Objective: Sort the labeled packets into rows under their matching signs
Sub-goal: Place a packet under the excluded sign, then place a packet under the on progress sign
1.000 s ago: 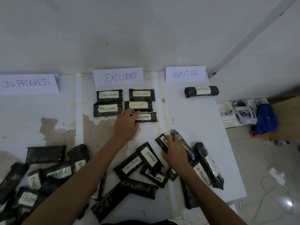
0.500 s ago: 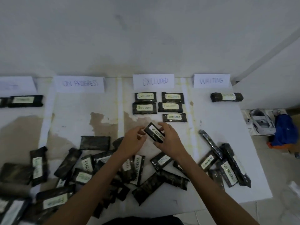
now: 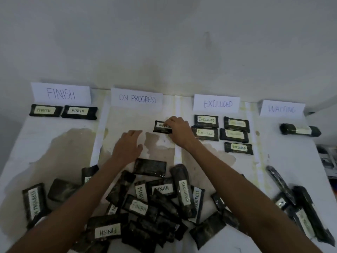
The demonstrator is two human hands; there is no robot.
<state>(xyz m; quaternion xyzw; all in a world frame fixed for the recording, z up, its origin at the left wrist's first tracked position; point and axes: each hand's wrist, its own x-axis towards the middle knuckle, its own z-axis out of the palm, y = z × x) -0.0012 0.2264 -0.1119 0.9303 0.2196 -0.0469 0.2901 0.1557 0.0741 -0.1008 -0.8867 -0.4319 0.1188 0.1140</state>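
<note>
My right hand [image 3: 179, 129] holds a dark ON PROGRESS packet [image 3: 160, 126] by its right end, low over the table under the ON PROGRESS sign [image 3: 137, 98]. My left hand [image 3: 128, 145] hovers flat and open to the left, holding nothing. Two packets [image 3: 63, 111] lie under the FINISH sign [image 3: 61, 93]. Several packets [image 3: 221, 133] lie under the EXCLUDED sign [image 3: 217, 103]. One rolled packet [image 3: 300, 130] lies under the WAITING sign [image 3: 282, 108]. A heap of unsorted packets [image 3: 155, 203] lies near me between my forearms.
The white table [image 3: 60, 148] has brown stained patches and abuts a white wall. More loose packets [image 3: 299, 209] lie at the right front edge, and some [image 3: 34, 202] at the left front. Objects on the floor show past the table's right edge.
My right hand carried the ON PROGRESS packet up and left from the middle to under its sign. My left hand let go of it and opened. The view swung left, revealing the FINISH sign.
</note>
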